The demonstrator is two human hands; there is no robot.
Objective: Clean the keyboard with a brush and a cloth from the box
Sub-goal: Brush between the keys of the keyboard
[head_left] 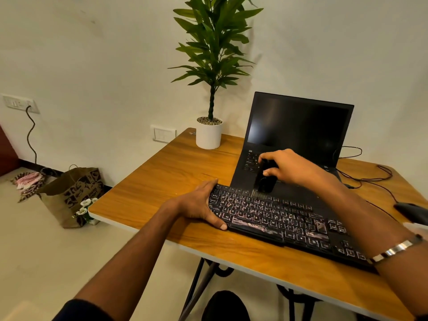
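A black keyboard (278, 218) with dusty, smeared keys lies slanted on the wooden table (176, 172). My left hand (201, 205) grips its left end, thumb on the near edge. My right hand (289, 166) holds a black brush (264, 179) upright over the keyboard's far left rows, bristles touching the top key row. No cloth or box is in view.
An open black laptop (298, 126) stands just behind the keyboard, with cables (370, 179) trailing right. A white potted plant (209, 135) is at the table's far edge. A dark mouse (414, 212) lies at the right. A paper bag (69, 193) sits on the floor.
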